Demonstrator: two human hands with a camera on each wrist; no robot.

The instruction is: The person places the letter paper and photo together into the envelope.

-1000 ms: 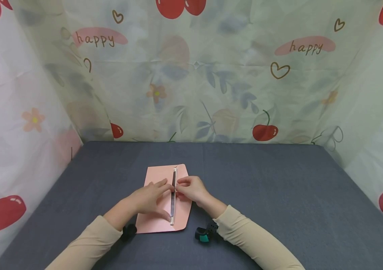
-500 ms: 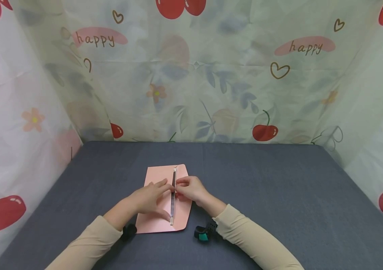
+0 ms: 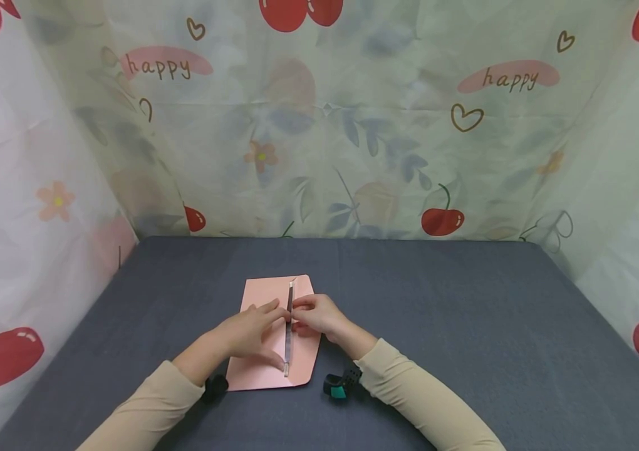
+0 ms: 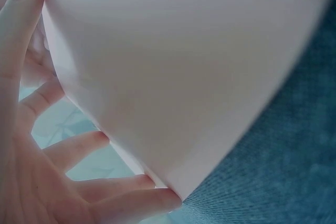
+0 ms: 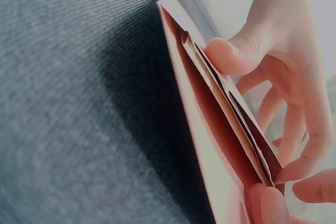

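Note:
A pink envelope lies on the dark table, its slit-like opening running lengthwise near the right side. My left hand rests spread over it, thumb and index finger at the opening. In the left wrist view, its fingers reach the envelope's edge. From the right, my right hand pinches at the middle of the opening. The right wrist view shows the envelope gaping, with thin paper inside and my right fingertips at that paper's edge. The envelope hides most of the paper.
The dark cloth-covered table spreads around the envelope. Black wrist gear with a green patch sits beneath the right wrist; another dark piece shows under the left. A patterned curtain encloses the back and sides.
The pale edge along the envelope's opening looks slightly narrower than a second ago. My right forearm has shifted a touch to the left; the left hand stays put.

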